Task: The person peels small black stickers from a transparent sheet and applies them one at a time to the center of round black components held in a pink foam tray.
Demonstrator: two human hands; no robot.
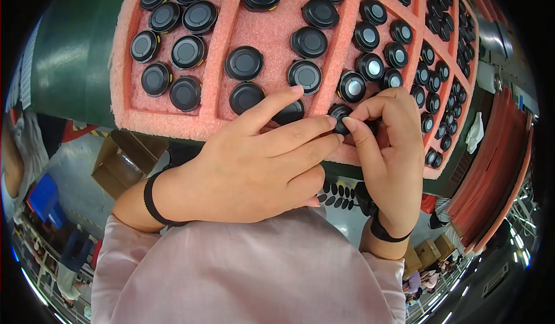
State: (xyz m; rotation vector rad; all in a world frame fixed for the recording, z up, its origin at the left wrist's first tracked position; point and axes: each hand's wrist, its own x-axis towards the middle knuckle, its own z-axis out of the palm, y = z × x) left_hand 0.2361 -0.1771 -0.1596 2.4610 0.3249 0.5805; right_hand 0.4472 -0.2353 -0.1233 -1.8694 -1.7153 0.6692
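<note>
At about nine o'clock a dark green table edge [75,52] curves along the rim, with an open cardboard box [118,162] on the floor below it at roughly eight o'clock. To its right, filling ten through two o'clock, lies a pink foam tray [272,32] split by raised ridges into long compartments, each holding round black caps [186,52] lying flat, some with grey centres, some with a thin yellow rim. Near the centre, the left hand [254,168] reaches up from six o'clock with a black band [151,199] around its wrist; its fingers are spread and stretched forward over the tray's near edge, the index finger resting across a cap in the middle compartment, the other fingertips meeting a small black cap [340,116] just right of centre. The hand lies loose, clenching nothing, only touching that cap from the left. Toward four o'clock, the right hand [393,150], also with a dark wristband [384,231], pinches the same small cap between thumb and curled fingers, holding it at the tray's near edge in the third compartment, just below a glossy cap [351,87]. A pink sleeve [248,266] fills six o'clock.
</note>
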